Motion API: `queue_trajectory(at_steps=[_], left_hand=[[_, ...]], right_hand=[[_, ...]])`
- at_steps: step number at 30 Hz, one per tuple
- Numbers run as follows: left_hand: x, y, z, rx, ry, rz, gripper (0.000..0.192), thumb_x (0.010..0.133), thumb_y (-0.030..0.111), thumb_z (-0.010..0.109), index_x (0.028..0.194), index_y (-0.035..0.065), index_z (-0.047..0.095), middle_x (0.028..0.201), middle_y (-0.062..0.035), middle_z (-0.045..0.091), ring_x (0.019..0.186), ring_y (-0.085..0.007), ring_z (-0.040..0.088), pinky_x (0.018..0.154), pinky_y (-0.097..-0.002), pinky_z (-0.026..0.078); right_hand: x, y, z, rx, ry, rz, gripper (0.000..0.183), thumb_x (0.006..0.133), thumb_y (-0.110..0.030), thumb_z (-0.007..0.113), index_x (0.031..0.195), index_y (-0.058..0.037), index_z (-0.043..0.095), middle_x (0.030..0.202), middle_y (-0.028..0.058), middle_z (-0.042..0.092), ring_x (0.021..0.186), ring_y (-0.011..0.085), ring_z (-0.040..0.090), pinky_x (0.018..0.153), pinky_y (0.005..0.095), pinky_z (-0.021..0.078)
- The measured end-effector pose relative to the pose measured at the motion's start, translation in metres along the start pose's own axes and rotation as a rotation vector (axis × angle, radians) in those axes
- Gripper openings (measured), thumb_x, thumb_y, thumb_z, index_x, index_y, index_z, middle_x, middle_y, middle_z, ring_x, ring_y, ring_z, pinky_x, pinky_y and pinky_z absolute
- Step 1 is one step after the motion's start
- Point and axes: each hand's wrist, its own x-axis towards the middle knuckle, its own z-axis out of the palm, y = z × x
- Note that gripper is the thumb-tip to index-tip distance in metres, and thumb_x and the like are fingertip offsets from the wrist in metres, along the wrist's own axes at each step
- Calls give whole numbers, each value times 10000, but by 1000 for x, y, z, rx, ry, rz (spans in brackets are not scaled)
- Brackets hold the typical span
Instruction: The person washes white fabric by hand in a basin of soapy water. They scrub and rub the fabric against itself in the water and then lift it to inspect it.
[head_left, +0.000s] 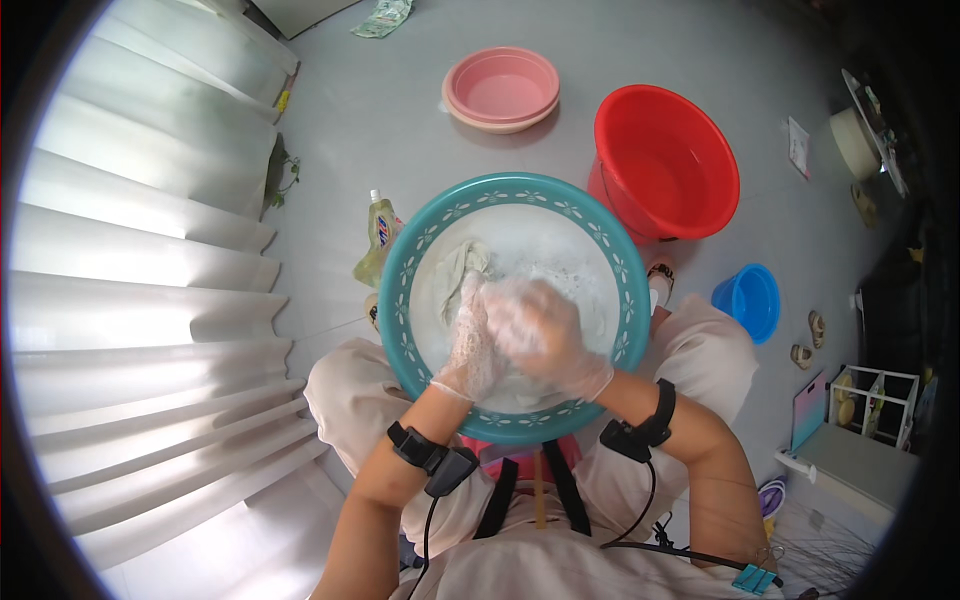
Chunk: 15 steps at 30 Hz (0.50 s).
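A teal plastic basin with a white leaf-like pattern on its rim stands between my knees. Cloudy, foamy water fills it. Both hands wear clear plastic gloves covered in suds. My left hand is at the left of centre, and a wet pale cloth sticks out beyond its fingers. Pressed close against it, my right hand is curled over a sudsy bunch that looks like the same cloth. The right hand is blurred, and foam hides much of what lies between the palms.
A red bucket stands close at the basin's upper right. Nested pink basins sit beyond. A detergent pouch lies left of the basin, and a small blue bucket stands right. White curtains hang along the left. Cables run from both forearm straps.
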Motion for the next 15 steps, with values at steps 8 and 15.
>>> queue_trajectory(at_steps=[8,15], left_hand=[[0,-50,-10,883,-24,728,347,922,341,595,1109,51,564,1009,-50,622,1003,-140,580,895,-291,464],[-3,31,3,372,214,446,313,972,312,508,1136,48,549,986,-52,608,938,-156,602,856,-293,491]], right_hand=[[3,36,-8,-52,22,4,184,733,-18,666,913,-33,632,810,82,625,774,236,623,656,321,511],[13,57,-25,480,-249,1083,341,960,-285,548,1021,45,608,974,102,658,870,126,610,736,253,496]])
